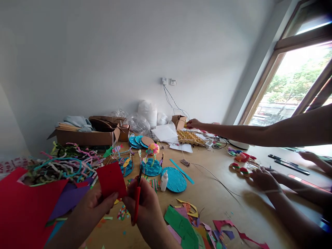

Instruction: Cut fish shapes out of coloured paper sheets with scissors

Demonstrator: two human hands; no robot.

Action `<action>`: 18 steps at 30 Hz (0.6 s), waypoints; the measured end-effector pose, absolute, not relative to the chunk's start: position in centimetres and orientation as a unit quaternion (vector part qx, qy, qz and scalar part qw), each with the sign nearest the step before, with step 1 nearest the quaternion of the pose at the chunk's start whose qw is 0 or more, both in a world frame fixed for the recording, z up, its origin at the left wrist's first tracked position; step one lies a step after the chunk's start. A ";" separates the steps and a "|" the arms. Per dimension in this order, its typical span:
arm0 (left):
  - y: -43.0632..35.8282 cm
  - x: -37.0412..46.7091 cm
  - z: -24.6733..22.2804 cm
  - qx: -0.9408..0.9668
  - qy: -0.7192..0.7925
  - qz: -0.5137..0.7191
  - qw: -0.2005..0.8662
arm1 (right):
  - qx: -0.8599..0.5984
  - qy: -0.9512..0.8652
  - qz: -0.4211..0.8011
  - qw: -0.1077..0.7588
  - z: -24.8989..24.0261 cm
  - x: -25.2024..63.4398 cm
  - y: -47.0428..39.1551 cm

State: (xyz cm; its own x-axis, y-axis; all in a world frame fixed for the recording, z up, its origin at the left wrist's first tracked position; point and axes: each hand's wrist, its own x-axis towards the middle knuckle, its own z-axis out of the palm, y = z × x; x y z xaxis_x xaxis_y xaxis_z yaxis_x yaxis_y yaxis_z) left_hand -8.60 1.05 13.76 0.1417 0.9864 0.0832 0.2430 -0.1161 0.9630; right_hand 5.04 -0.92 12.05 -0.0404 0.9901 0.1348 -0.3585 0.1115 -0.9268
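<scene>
A small red paper piece (pixel 110 179) is pinched between the thumb and fingers of my left hand (pixel 94 209). My right hand (pixel 146 204) holds red-handled scissors (pixel 136 202), their dark blades pointing up, and its fingertips are at the paper's lower right corner. Behind the hands stand blue discs with colourful paper figures (pixel 151 167). A white glue bottle (pixel 164 180) stands upright beside a plain blue disc (pixel 176 180). Large red paper (pixel 28 211) lies at the left, partly over purple paper (pixel 67 200).
Paper scraps (pixel 181 224) lie at the front, and pipe cleaners (pixel 70 164) are heaped at the left. A cardboard box (pixel 85 137) stands behind them. Another person's arm (pixel 241 135) reaches in from the right, above other people's hands (pixel 264 180). A thin cord (pixel 212 178) crosses the table.
</scene>
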 end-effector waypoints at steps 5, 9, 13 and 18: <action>1.0 -8.5 14.1 0.611 0.507 0.428 0.432 | -0.365 -0.449 0.554 0.598 12.2 5.4 -0.9; 0.9 -8.5 13.9 0.628 0.496 0.427 0.422 | -0.368 -0.461 0.541 0.600 12.3 5.5 -1.0; 0.6 -8.6 13.5 0.641 0.488 0.430 0.407 | -0.376 -0.468 0.523 0.605 12.3 5.5 -1.0; 0.6 -9.0 13.4 0.603 0.508 0.472 0.394 | -0.374 -0.470 0.505 0.620 12.2 5.7 -0.8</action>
State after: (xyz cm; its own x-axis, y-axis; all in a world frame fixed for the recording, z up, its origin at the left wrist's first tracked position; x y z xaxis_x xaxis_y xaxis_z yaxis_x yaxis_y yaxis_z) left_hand -8.98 0.60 13.38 0.0387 0.9847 0.1699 0.2404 -0.1742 0.9549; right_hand 5.73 -0.77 12.22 0.0471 0.9776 0.2054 -0.2748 0.2103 -0.9382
